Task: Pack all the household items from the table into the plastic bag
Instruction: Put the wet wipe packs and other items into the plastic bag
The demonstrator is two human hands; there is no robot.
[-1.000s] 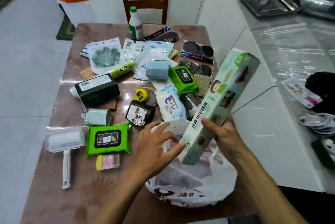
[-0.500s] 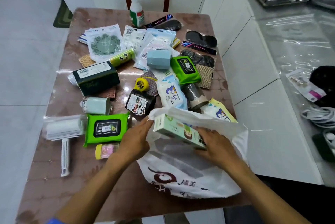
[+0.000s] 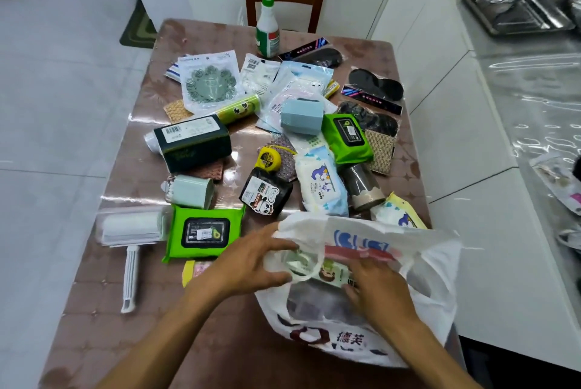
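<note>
**Box going into the bag**

The left hand (image 3: 251, 266) grips the rim of the white plastic bag (image 3: 361, 338) at the surface's (image 3: 195, 344) near right edge. The right hand (image 3: 377, 291) clasps the long pale-green cardboard box (image 3: 327, 272), lying half inside the bag's mouth.

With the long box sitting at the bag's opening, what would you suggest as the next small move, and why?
Probably slide the light green box deeper into the plastic bag. The right hand rests on its end, the left hand has a grip on the bag's rim, and part of the box still shows at the opening.
</note>
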